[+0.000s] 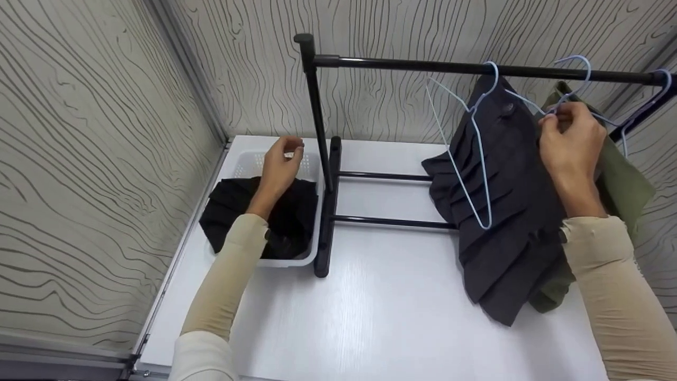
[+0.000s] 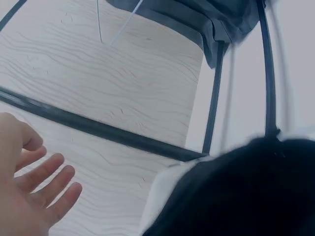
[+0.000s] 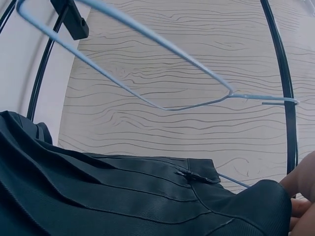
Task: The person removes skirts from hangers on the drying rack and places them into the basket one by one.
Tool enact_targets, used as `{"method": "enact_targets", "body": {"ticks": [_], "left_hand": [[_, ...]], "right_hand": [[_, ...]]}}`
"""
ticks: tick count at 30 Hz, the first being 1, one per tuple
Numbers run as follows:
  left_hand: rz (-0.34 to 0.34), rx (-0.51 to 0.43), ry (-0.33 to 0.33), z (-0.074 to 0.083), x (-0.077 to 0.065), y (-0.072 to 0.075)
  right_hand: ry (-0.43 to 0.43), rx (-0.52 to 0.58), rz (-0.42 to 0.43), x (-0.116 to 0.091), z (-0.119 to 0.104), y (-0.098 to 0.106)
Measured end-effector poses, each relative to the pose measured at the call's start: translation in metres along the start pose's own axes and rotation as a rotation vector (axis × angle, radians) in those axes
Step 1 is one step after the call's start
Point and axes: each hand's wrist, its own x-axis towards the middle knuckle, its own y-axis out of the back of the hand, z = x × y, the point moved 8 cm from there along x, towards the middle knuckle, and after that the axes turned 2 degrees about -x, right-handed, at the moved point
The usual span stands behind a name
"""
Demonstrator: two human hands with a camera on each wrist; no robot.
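My right hand (image 1: 574, 140) pinches the neck of a light blue hanger (image 1: 587, 63), just under its hook, at the black rail (image 1: 402, 64). From that hanger hangs a dark pleated skirt (image 1: 508, 201), its waistband and a small fastening showing in the right wrist view. Left of it, a bare blue hanger (image 1: 482, 159) hooks over the rail. My left hand (image 1: 280, 166) hovers above a white basket (image 1: 288, 263) holding black cloth (image 1: 230, 203). Its fingers are loosely bent, with nothing between them in the left wrist view.
An olive green garment (image 1: 627, 174) hangs behind the skirt, near another hanger (image 1: 664, 84) at the rail's right end. The rack's black foot (image 1: 325, 233) stands beside the basket on the white table (image 1: 381, 307). Two low crossbars run right. Patterned walls (image 1: 95, 159) enclose the left and back.
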Motion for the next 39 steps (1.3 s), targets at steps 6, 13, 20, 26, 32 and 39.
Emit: {"method": "enact_targets", "body": {"ticks": [6, 13, 20, 26, 32, 39], "left_hand": [[0.002, -0.070, -0.049, 0.020, 0.008, -0.013], [0.004, -0.124, -0.083, 0.036, 0.015, -0.019], [-0.030, -0.167, -0.037, 0.066, 0.010, -0.018], [-0.051, -0.192, -0.016, 0.067, 0.015, -0.022], [-0.051, -0.211, -0.029, 0.044, 0.028, -0.033], [-0.032, -0.160, -0.035, 0.044, 0.033, -0.036]], "right_hand": [[-0.009, -0.002, 0.013, -0.003, -0.003, 0.004], [-0.001, -0.009, 0.037, -0.006, -0.007, 0.008], [0.041, -0.020, 0.084, -0.011, -0.011, 0.015], [0.062, -0.010, 0.112, -0.014, -0.012, 0.023], [0.076, -0.003, 0.137, -0.015, -0.012, 0.028], [0.070, -0.008, 0.147, -0.016, -0.012, 0.033]]}}
